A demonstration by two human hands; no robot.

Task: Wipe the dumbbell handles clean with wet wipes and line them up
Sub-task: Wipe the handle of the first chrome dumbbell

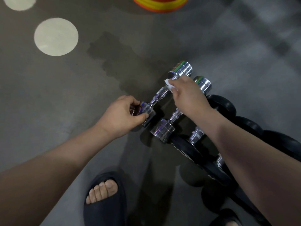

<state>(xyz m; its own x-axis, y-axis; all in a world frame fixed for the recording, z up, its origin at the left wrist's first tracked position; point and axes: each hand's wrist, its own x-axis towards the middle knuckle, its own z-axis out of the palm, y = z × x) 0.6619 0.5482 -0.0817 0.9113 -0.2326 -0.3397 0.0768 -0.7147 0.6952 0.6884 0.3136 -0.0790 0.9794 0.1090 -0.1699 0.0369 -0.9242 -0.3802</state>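
Dumbbells [196, 134] lie side by side in a row on the grey floor [48, 111], their handles running from near left to far right. The first chrome dumbbell [160, 93], at the left end of the row, is under both hands. The left hand [121, 115] grips its near head, fingers and thumb curled round the chrome cylinder. The right hand [187, 93] pinches a white wet wipe [169, 85] and holds it against the far end of the knurled handle, just beside the far head. The middle of the handle shows bare between the 2 hands.

The second chrome dumbbell [162, 130] lies parallel just to the right, its handle partly hidden under the right wrist. Next to it come black dumbbells [221, 106] with chrome handles, close together and largely covered by the right forearm; I cannot tell how many there are.

A dark, irregular patch [114, 51] marks the floor beyond the first dumbbell. 2 pale round marks [56, 36] sit on the floor at the upper left, 1 of them cut off by the edge. A stack of red, yellow and green rings [159, 4] shows at the top edge. A foot in a dark slipper [105, 198] stands near the bottom, toes showing, below the left forearm.
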